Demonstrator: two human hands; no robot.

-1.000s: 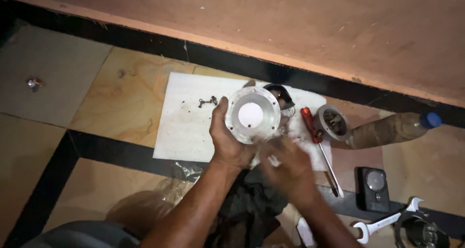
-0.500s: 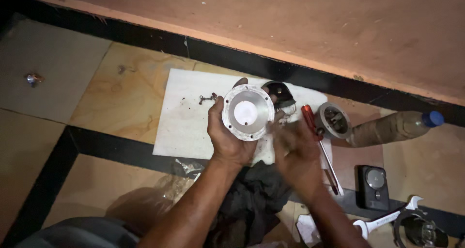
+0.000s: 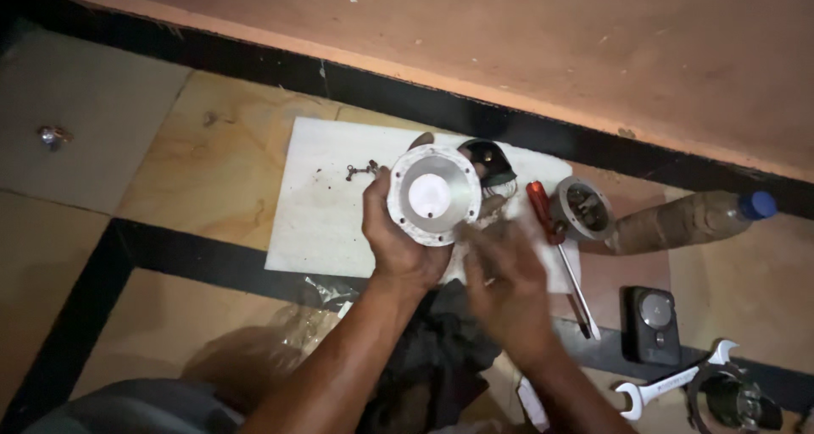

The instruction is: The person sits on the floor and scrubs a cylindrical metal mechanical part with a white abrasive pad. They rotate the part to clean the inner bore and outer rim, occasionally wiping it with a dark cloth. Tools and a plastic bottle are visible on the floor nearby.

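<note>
My left hand (image 3: 397, 239) grips a round silver metal part (image 3: 433, 195) with a white centre and holds it up above a white sheet (image 3: 326, 205) on the floor. My right hand (image 3: 506, 286) is just below and to the right of the part, blurred, with its fingertips touching the rim. Whether it holds a small tool or a cloth I cannot tell. A dark rag (image 3: 441, 358) lies under both wrists.
On the sheet lie small screws (image 3: 363, 170), a black part (image 3: 490, 161), a red-handled screwdriver (image 3: 553, 239) and a round metal housing (image 3: 582, 208). A brown bottle with a blue cap (image 3: 691, 219), a dark small box (image 3: 654, 324) and a silver spanner (image 3: 674, 386) lie to the right. A wall runs along the far side.
My left hand has kept hold of the round part, which has shifted slightly. My right hand has moved along the part's lower right rim.
</note>
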